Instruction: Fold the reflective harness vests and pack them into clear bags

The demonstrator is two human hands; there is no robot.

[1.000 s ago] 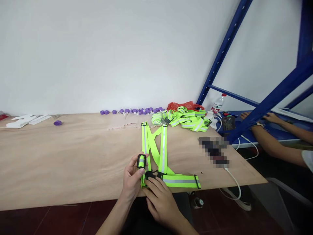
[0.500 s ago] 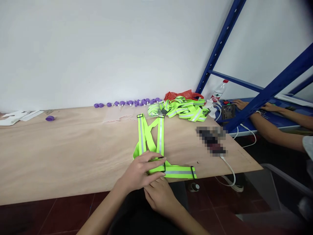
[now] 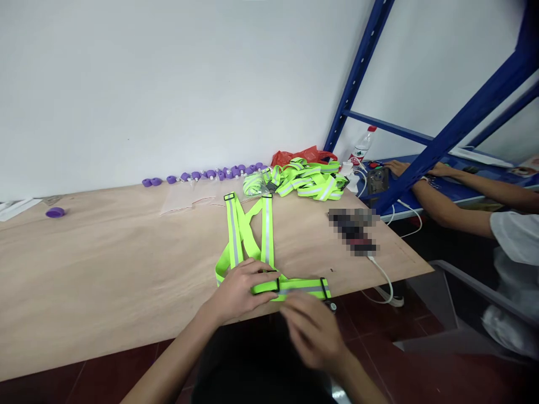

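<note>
A neon yellow-green reflective vest (image 3: 266, 235) made of elastic straps with silver stripes and black slider buckles lies near the table's front edge. My left hand (image 3: 242, 286) rests over its lower part, thumb and fingers closed about a folded bit of strap beside a black buckle. To the right, just off the table edge, hovers my right hand (image 3: 314, 331), its fingers curled and smeared by motion near the belt strap. Whether those fingertips touch the strap I cannot tell.
Behind lie more green reflective straps (image 3: 314, 182), a red plastic bag (image 3: 301, 156), clear plastic bags (image 3: 185, 197) and several purple items (image 3: 206, 174). A purple ring (image 3: 55, 212) sits at left. Blue rack posts (image 3: 357, 67), a bottle (image 3: 361, 147), a white cable (image 3: 385, 275) and a co-worker's arms (image 3: 442, 199) are at right.
My right hand has come away from beneath my left hand and moved right. My left hand keeps its hold on the vest. The whole view has shifted slightly.
</note>
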